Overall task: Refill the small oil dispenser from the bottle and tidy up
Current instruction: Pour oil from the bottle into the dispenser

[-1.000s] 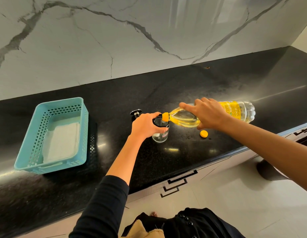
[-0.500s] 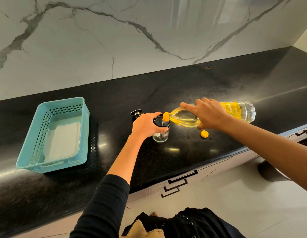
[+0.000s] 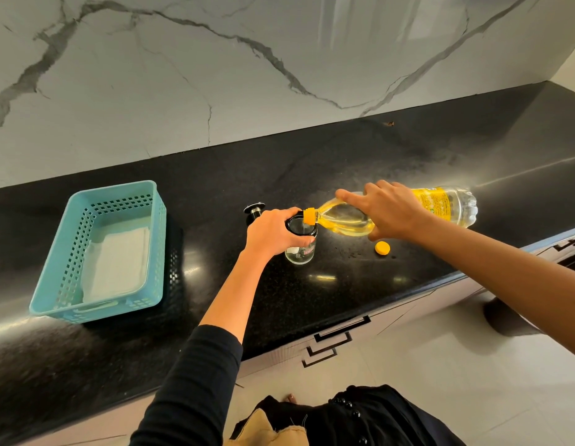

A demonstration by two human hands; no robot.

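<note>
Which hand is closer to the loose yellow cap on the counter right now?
Right. The right hand, gripping the tilted oil bottle, is just behind the yellow cap. The left hand grips the glass dispenser, farther to the cap's left.

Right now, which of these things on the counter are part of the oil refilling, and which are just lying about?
In use: oil bottle, tipped by the right hand; glass dispenser, gripped by the left hand; yellow cap and black dispenser top, set aside on the counter.
Lying about: teal basket, white cloth inside it, both untouched.
</note>
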